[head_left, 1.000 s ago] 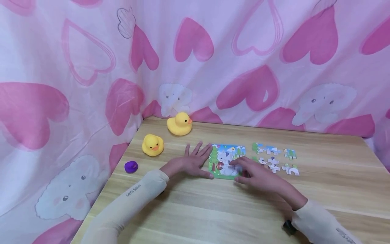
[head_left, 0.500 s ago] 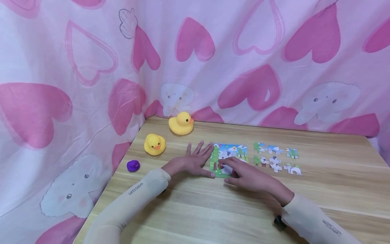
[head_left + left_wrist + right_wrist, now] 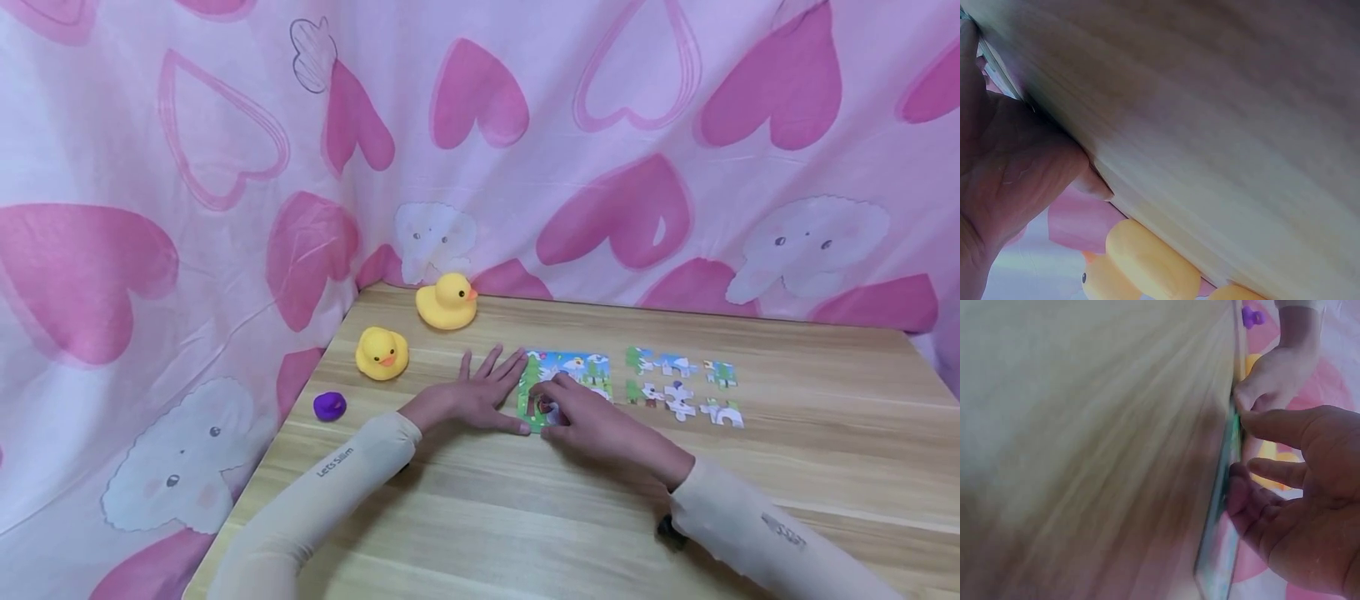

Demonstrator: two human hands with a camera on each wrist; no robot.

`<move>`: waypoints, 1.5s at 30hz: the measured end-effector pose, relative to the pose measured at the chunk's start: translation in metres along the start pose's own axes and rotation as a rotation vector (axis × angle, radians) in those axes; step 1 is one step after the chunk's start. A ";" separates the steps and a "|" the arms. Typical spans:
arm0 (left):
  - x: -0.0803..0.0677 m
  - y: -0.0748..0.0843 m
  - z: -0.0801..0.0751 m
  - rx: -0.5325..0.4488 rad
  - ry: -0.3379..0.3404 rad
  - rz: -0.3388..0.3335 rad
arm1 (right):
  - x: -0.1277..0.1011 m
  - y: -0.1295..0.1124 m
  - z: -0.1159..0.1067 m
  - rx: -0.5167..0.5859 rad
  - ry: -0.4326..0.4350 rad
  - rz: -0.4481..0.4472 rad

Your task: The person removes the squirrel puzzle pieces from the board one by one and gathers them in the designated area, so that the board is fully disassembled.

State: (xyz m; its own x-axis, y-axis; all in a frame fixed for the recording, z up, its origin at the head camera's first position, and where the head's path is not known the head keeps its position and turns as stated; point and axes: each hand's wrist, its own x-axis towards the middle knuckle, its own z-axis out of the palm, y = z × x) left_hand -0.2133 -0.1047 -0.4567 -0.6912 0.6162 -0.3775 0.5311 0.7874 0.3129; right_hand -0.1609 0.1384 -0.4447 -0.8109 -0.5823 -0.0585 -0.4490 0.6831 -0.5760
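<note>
Lying under the right hand [image 3: 588,417] — thumb and forefinger apart — the puzzle board [image 3: 592,364] has its left edge at the left hand [image 3: 474,402], spread flat on the table [image 3: 450,533].

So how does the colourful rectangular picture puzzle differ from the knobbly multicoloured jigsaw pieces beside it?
The colourful rectangular picture puzzle forms one straight-edged block; the knobbly multicoloured jigsaw pieces form two rows. The puzzle is partly hidden; the pieces are uncovered. Both lie on the wooden table.
</note>
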 end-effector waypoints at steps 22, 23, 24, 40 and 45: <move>0.001 -0.004 -0.004 -0.020 0.006 0.004 | 0.027 0.019 -0.008 0.165 -0.042 0.018; 0.001 -0.004 -0.004 -0.020 0.005 0.005 | 0.027 0.018 -0.009 0.164 -0.046 0.014; 0.001 -0.004 -0.004 -0.021 0.004 0.004 | 0.028 0.018 -0.009 0.164 -0.050 0.015; -0.001 0.000 -0.003 -0.018 -0.007 -0.002 | 0.000 0.029 -0.006 0.262 0.077 0.039; -0.001 0.000 -0.002 -0.025 -0.002 0.004 | -0.024 0.033 -0.014 0.215 0.124 0.072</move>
State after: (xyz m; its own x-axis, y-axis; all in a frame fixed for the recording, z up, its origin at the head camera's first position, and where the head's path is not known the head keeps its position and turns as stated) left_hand -0.2130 -0.1053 -0.4544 -0.6882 0.6193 -0.3778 0.5216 0.7844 0.3357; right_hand -0.1611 0.1809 -0.4512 -0.8836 -0.4680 -0.0128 -0.3091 0.6037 -0.7348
